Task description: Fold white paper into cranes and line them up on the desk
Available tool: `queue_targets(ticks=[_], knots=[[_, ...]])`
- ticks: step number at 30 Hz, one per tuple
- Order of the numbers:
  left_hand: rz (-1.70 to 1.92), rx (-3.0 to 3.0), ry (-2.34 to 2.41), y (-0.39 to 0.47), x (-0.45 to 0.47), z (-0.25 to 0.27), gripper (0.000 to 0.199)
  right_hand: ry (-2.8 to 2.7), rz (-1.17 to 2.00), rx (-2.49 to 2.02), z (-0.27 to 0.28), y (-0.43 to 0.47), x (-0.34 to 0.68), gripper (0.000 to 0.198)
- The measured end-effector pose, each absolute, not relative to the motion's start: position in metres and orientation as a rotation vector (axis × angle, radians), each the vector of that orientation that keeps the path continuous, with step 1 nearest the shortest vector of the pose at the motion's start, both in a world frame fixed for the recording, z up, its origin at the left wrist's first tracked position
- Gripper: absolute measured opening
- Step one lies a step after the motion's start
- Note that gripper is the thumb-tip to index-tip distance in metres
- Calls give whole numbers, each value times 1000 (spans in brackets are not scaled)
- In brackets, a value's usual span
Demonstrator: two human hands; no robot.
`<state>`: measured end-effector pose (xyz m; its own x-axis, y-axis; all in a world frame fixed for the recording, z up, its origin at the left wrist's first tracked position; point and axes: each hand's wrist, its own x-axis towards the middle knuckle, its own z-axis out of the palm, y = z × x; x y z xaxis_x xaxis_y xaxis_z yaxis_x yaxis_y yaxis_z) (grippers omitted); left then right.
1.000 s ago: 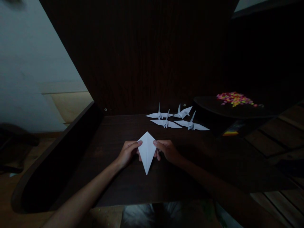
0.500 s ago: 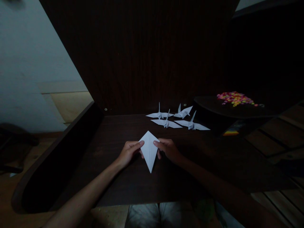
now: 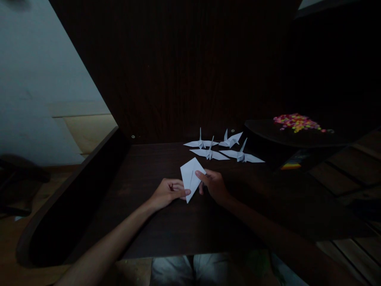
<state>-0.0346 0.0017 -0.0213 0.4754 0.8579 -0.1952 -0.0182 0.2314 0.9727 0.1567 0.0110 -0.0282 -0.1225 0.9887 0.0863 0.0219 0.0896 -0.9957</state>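
A white sheet of origami paper (image 3: 190, 174), folded into a kite shape with a centre slit, is held over the dark desk between both hands. My left hand (image 3: 171, 192) pinches it near the lower point, thumb on top and fingers behind. On the opposite side my right hand (image 3: 214, 183) grips the right edge, its thumb lying on the front face. The paper tilts, its narrow tip pointing down and slightly left. Just beyond it several white paper cranes (image 3: 210, 153) rest with wings spread and necks raised.
A dark wooden panel (image 3: 178, 71) rises behind the desk (image 3: 143, 230). To the right, a raised rounded shelf (image 3: 264, 131) carries a heap of small colourful pieces (image 3: 297, 123). A raised side board (image 3: 71, 194) borders the desk's left.
The folded paper has turned so its tip leans left and sits higher. My left hand has shifted from the upper left edge down to near the lower tip; the right keeps its grip.
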Motion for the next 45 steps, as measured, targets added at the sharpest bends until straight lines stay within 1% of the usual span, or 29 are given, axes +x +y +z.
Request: queue_targets(ticks=[3,9,17,22,27,32,35,41,45], knots=[[723,1161,895,3,-34,-23,31,-1329,1218,-1108,-27,11,155,37],[797,1217,897,2,-34,-23,25,-1345,1180,-1122,-27,9,156,39],[888,1302,909,2,-38,-17,25,-1435,1317,-1077,-29,8,153,33],[831,1280,894,4,-37,-18,35,-1419,1239,-1094,-29,5,150,35],[759,1232,899,2,-34,-22,35,-1373,1137,-1131,-29,7,153,35],[778,1298,898,1,-34,-21,35,-1364,1130,-1141,-30,7,155,35],[783,1349,889,1,-36,-19,38,-1381,1164,-1128,-29,7,154,36],[829,1381,908,1,-37,-21,42,-1329,1352,-1105,-26,10,154,36],[907,1443,952,1,-37,-23,34,-1286,1397,-1091,-28,11,153,34]])
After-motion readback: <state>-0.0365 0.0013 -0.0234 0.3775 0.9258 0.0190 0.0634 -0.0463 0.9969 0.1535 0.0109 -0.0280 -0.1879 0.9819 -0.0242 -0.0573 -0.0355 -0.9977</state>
